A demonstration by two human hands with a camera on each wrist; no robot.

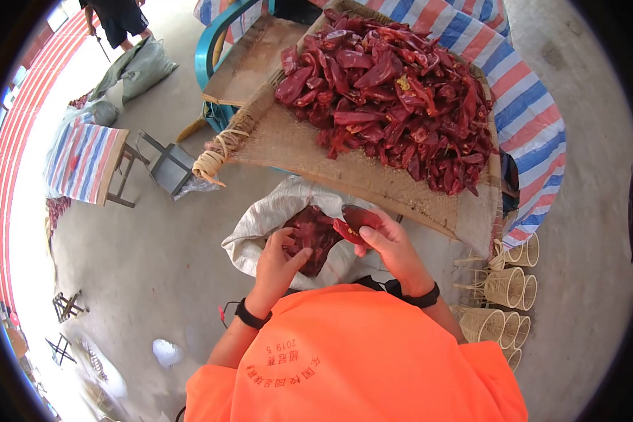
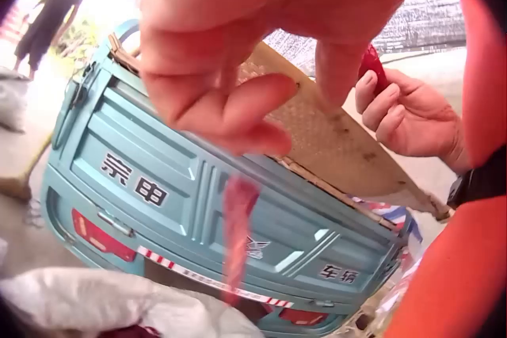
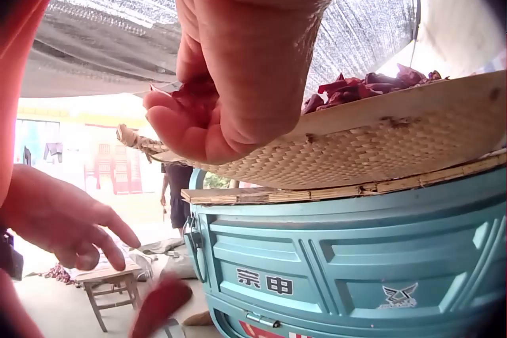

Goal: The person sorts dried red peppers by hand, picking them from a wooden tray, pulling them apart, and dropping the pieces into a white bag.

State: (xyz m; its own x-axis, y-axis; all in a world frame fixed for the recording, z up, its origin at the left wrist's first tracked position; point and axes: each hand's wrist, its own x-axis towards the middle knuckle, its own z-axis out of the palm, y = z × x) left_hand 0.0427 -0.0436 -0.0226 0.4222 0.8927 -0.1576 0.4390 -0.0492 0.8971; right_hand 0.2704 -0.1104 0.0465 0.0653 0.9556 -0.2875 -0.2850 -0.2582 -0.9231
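Observation:
My right hand [image 1: 394, 246] pinches a dried red chili pepper [image 1: 350, 232], split so that pale seeds show inside. A dark, glossy piece overlaps it at the fingers in the head view. My left hand [image 1: 280, 264] is over a white woven sack [image 1: 243, 235] that has dark red chili peppers [image 1: 309, 235] inside. Below the left fingers [image 2: 261, 104], a blurred red chili piece [image 2: 239, 231] hangs in the air, apart from them in the left wrist view. In the right wrist view the left hand [image 3: 67, 219] has its fingers loosely extended.
A woven tray [image 1: 373, 176] heaped with dried red chilies [image 1: 401, 98] lies ahead, above a blue-green vehicle bed [image 2: 182, 171]. Striped sheeting [image 1: 527, 105] spreads behind it. Small baskets [image 1: 503, 288] stand at right, a low stool [image 1: 169, 165] at left. A person [image 1: 119, 17] stands far back.

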